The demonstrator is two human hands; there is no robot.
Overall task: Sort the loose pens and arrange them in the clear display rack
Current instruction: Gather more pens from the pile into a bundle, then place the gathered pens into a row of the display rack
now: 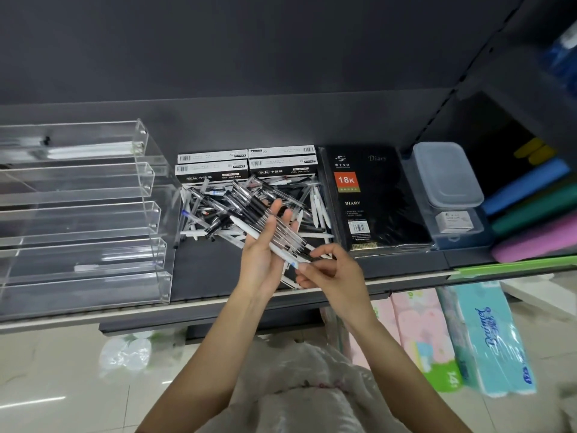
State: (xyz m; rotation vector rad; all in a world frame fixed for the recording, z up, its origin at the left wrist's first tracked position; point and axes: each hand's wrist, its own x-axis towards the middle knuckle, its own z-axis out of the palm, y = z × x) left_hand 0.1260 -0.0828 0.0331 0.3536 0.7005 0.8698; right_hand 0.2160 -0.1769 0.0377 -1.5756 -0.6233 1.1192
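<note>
At nine o'clock on the dark shelf [203, 276] stood the clear display rack [81, 214], its stepped tiers nearly bare; a single pale item lay in a lower tier, too blurred to identify. Just beside it, toward the centre, the loose pens [218, 210] lay in a jumbled heap in front of four gel pen boxes [246, 165]. Over the heap, the left hand [265, 248] was held palm up, fingers spread and thumb curled, holding a bundle of pens [274, 232] laid side by side across it. At five o'clock from it, the right hand [331, 270] pinched the lower tips of that bundle. At three o'clock lay a black diary [371, 195], then stacked plastic containers [449, 189] and coloured folders [530, 207].
</note>
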